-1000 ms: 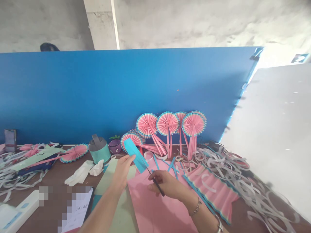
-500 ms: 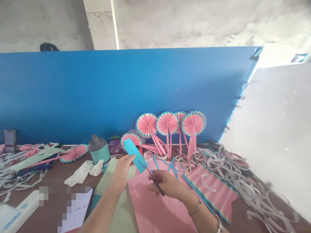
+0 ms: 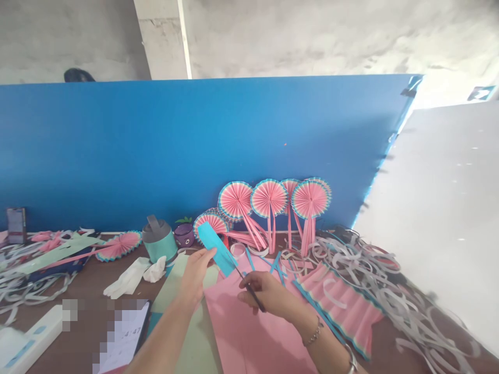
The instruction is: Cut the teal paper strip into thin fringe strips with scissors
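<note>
Cutting, I judge, is in hand: my left hand (image 3: 198, 267) pinches a blue paper strip (image 3: 220, 250) by the pink sheet (image 3: 230, 317), my right hand (image 3: 267, 296) grips dark scissors (image 3: 255, 298) at its near end, and the next snip presumably calls for steady tension.

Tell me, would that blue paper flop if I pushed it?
The blue paper probably stays fairly straight: it juts past the left hand without visibly drooping. Pushed, it would likely bend, because it looks thin. It's probably light: a pinch seems to hold it.
</note>
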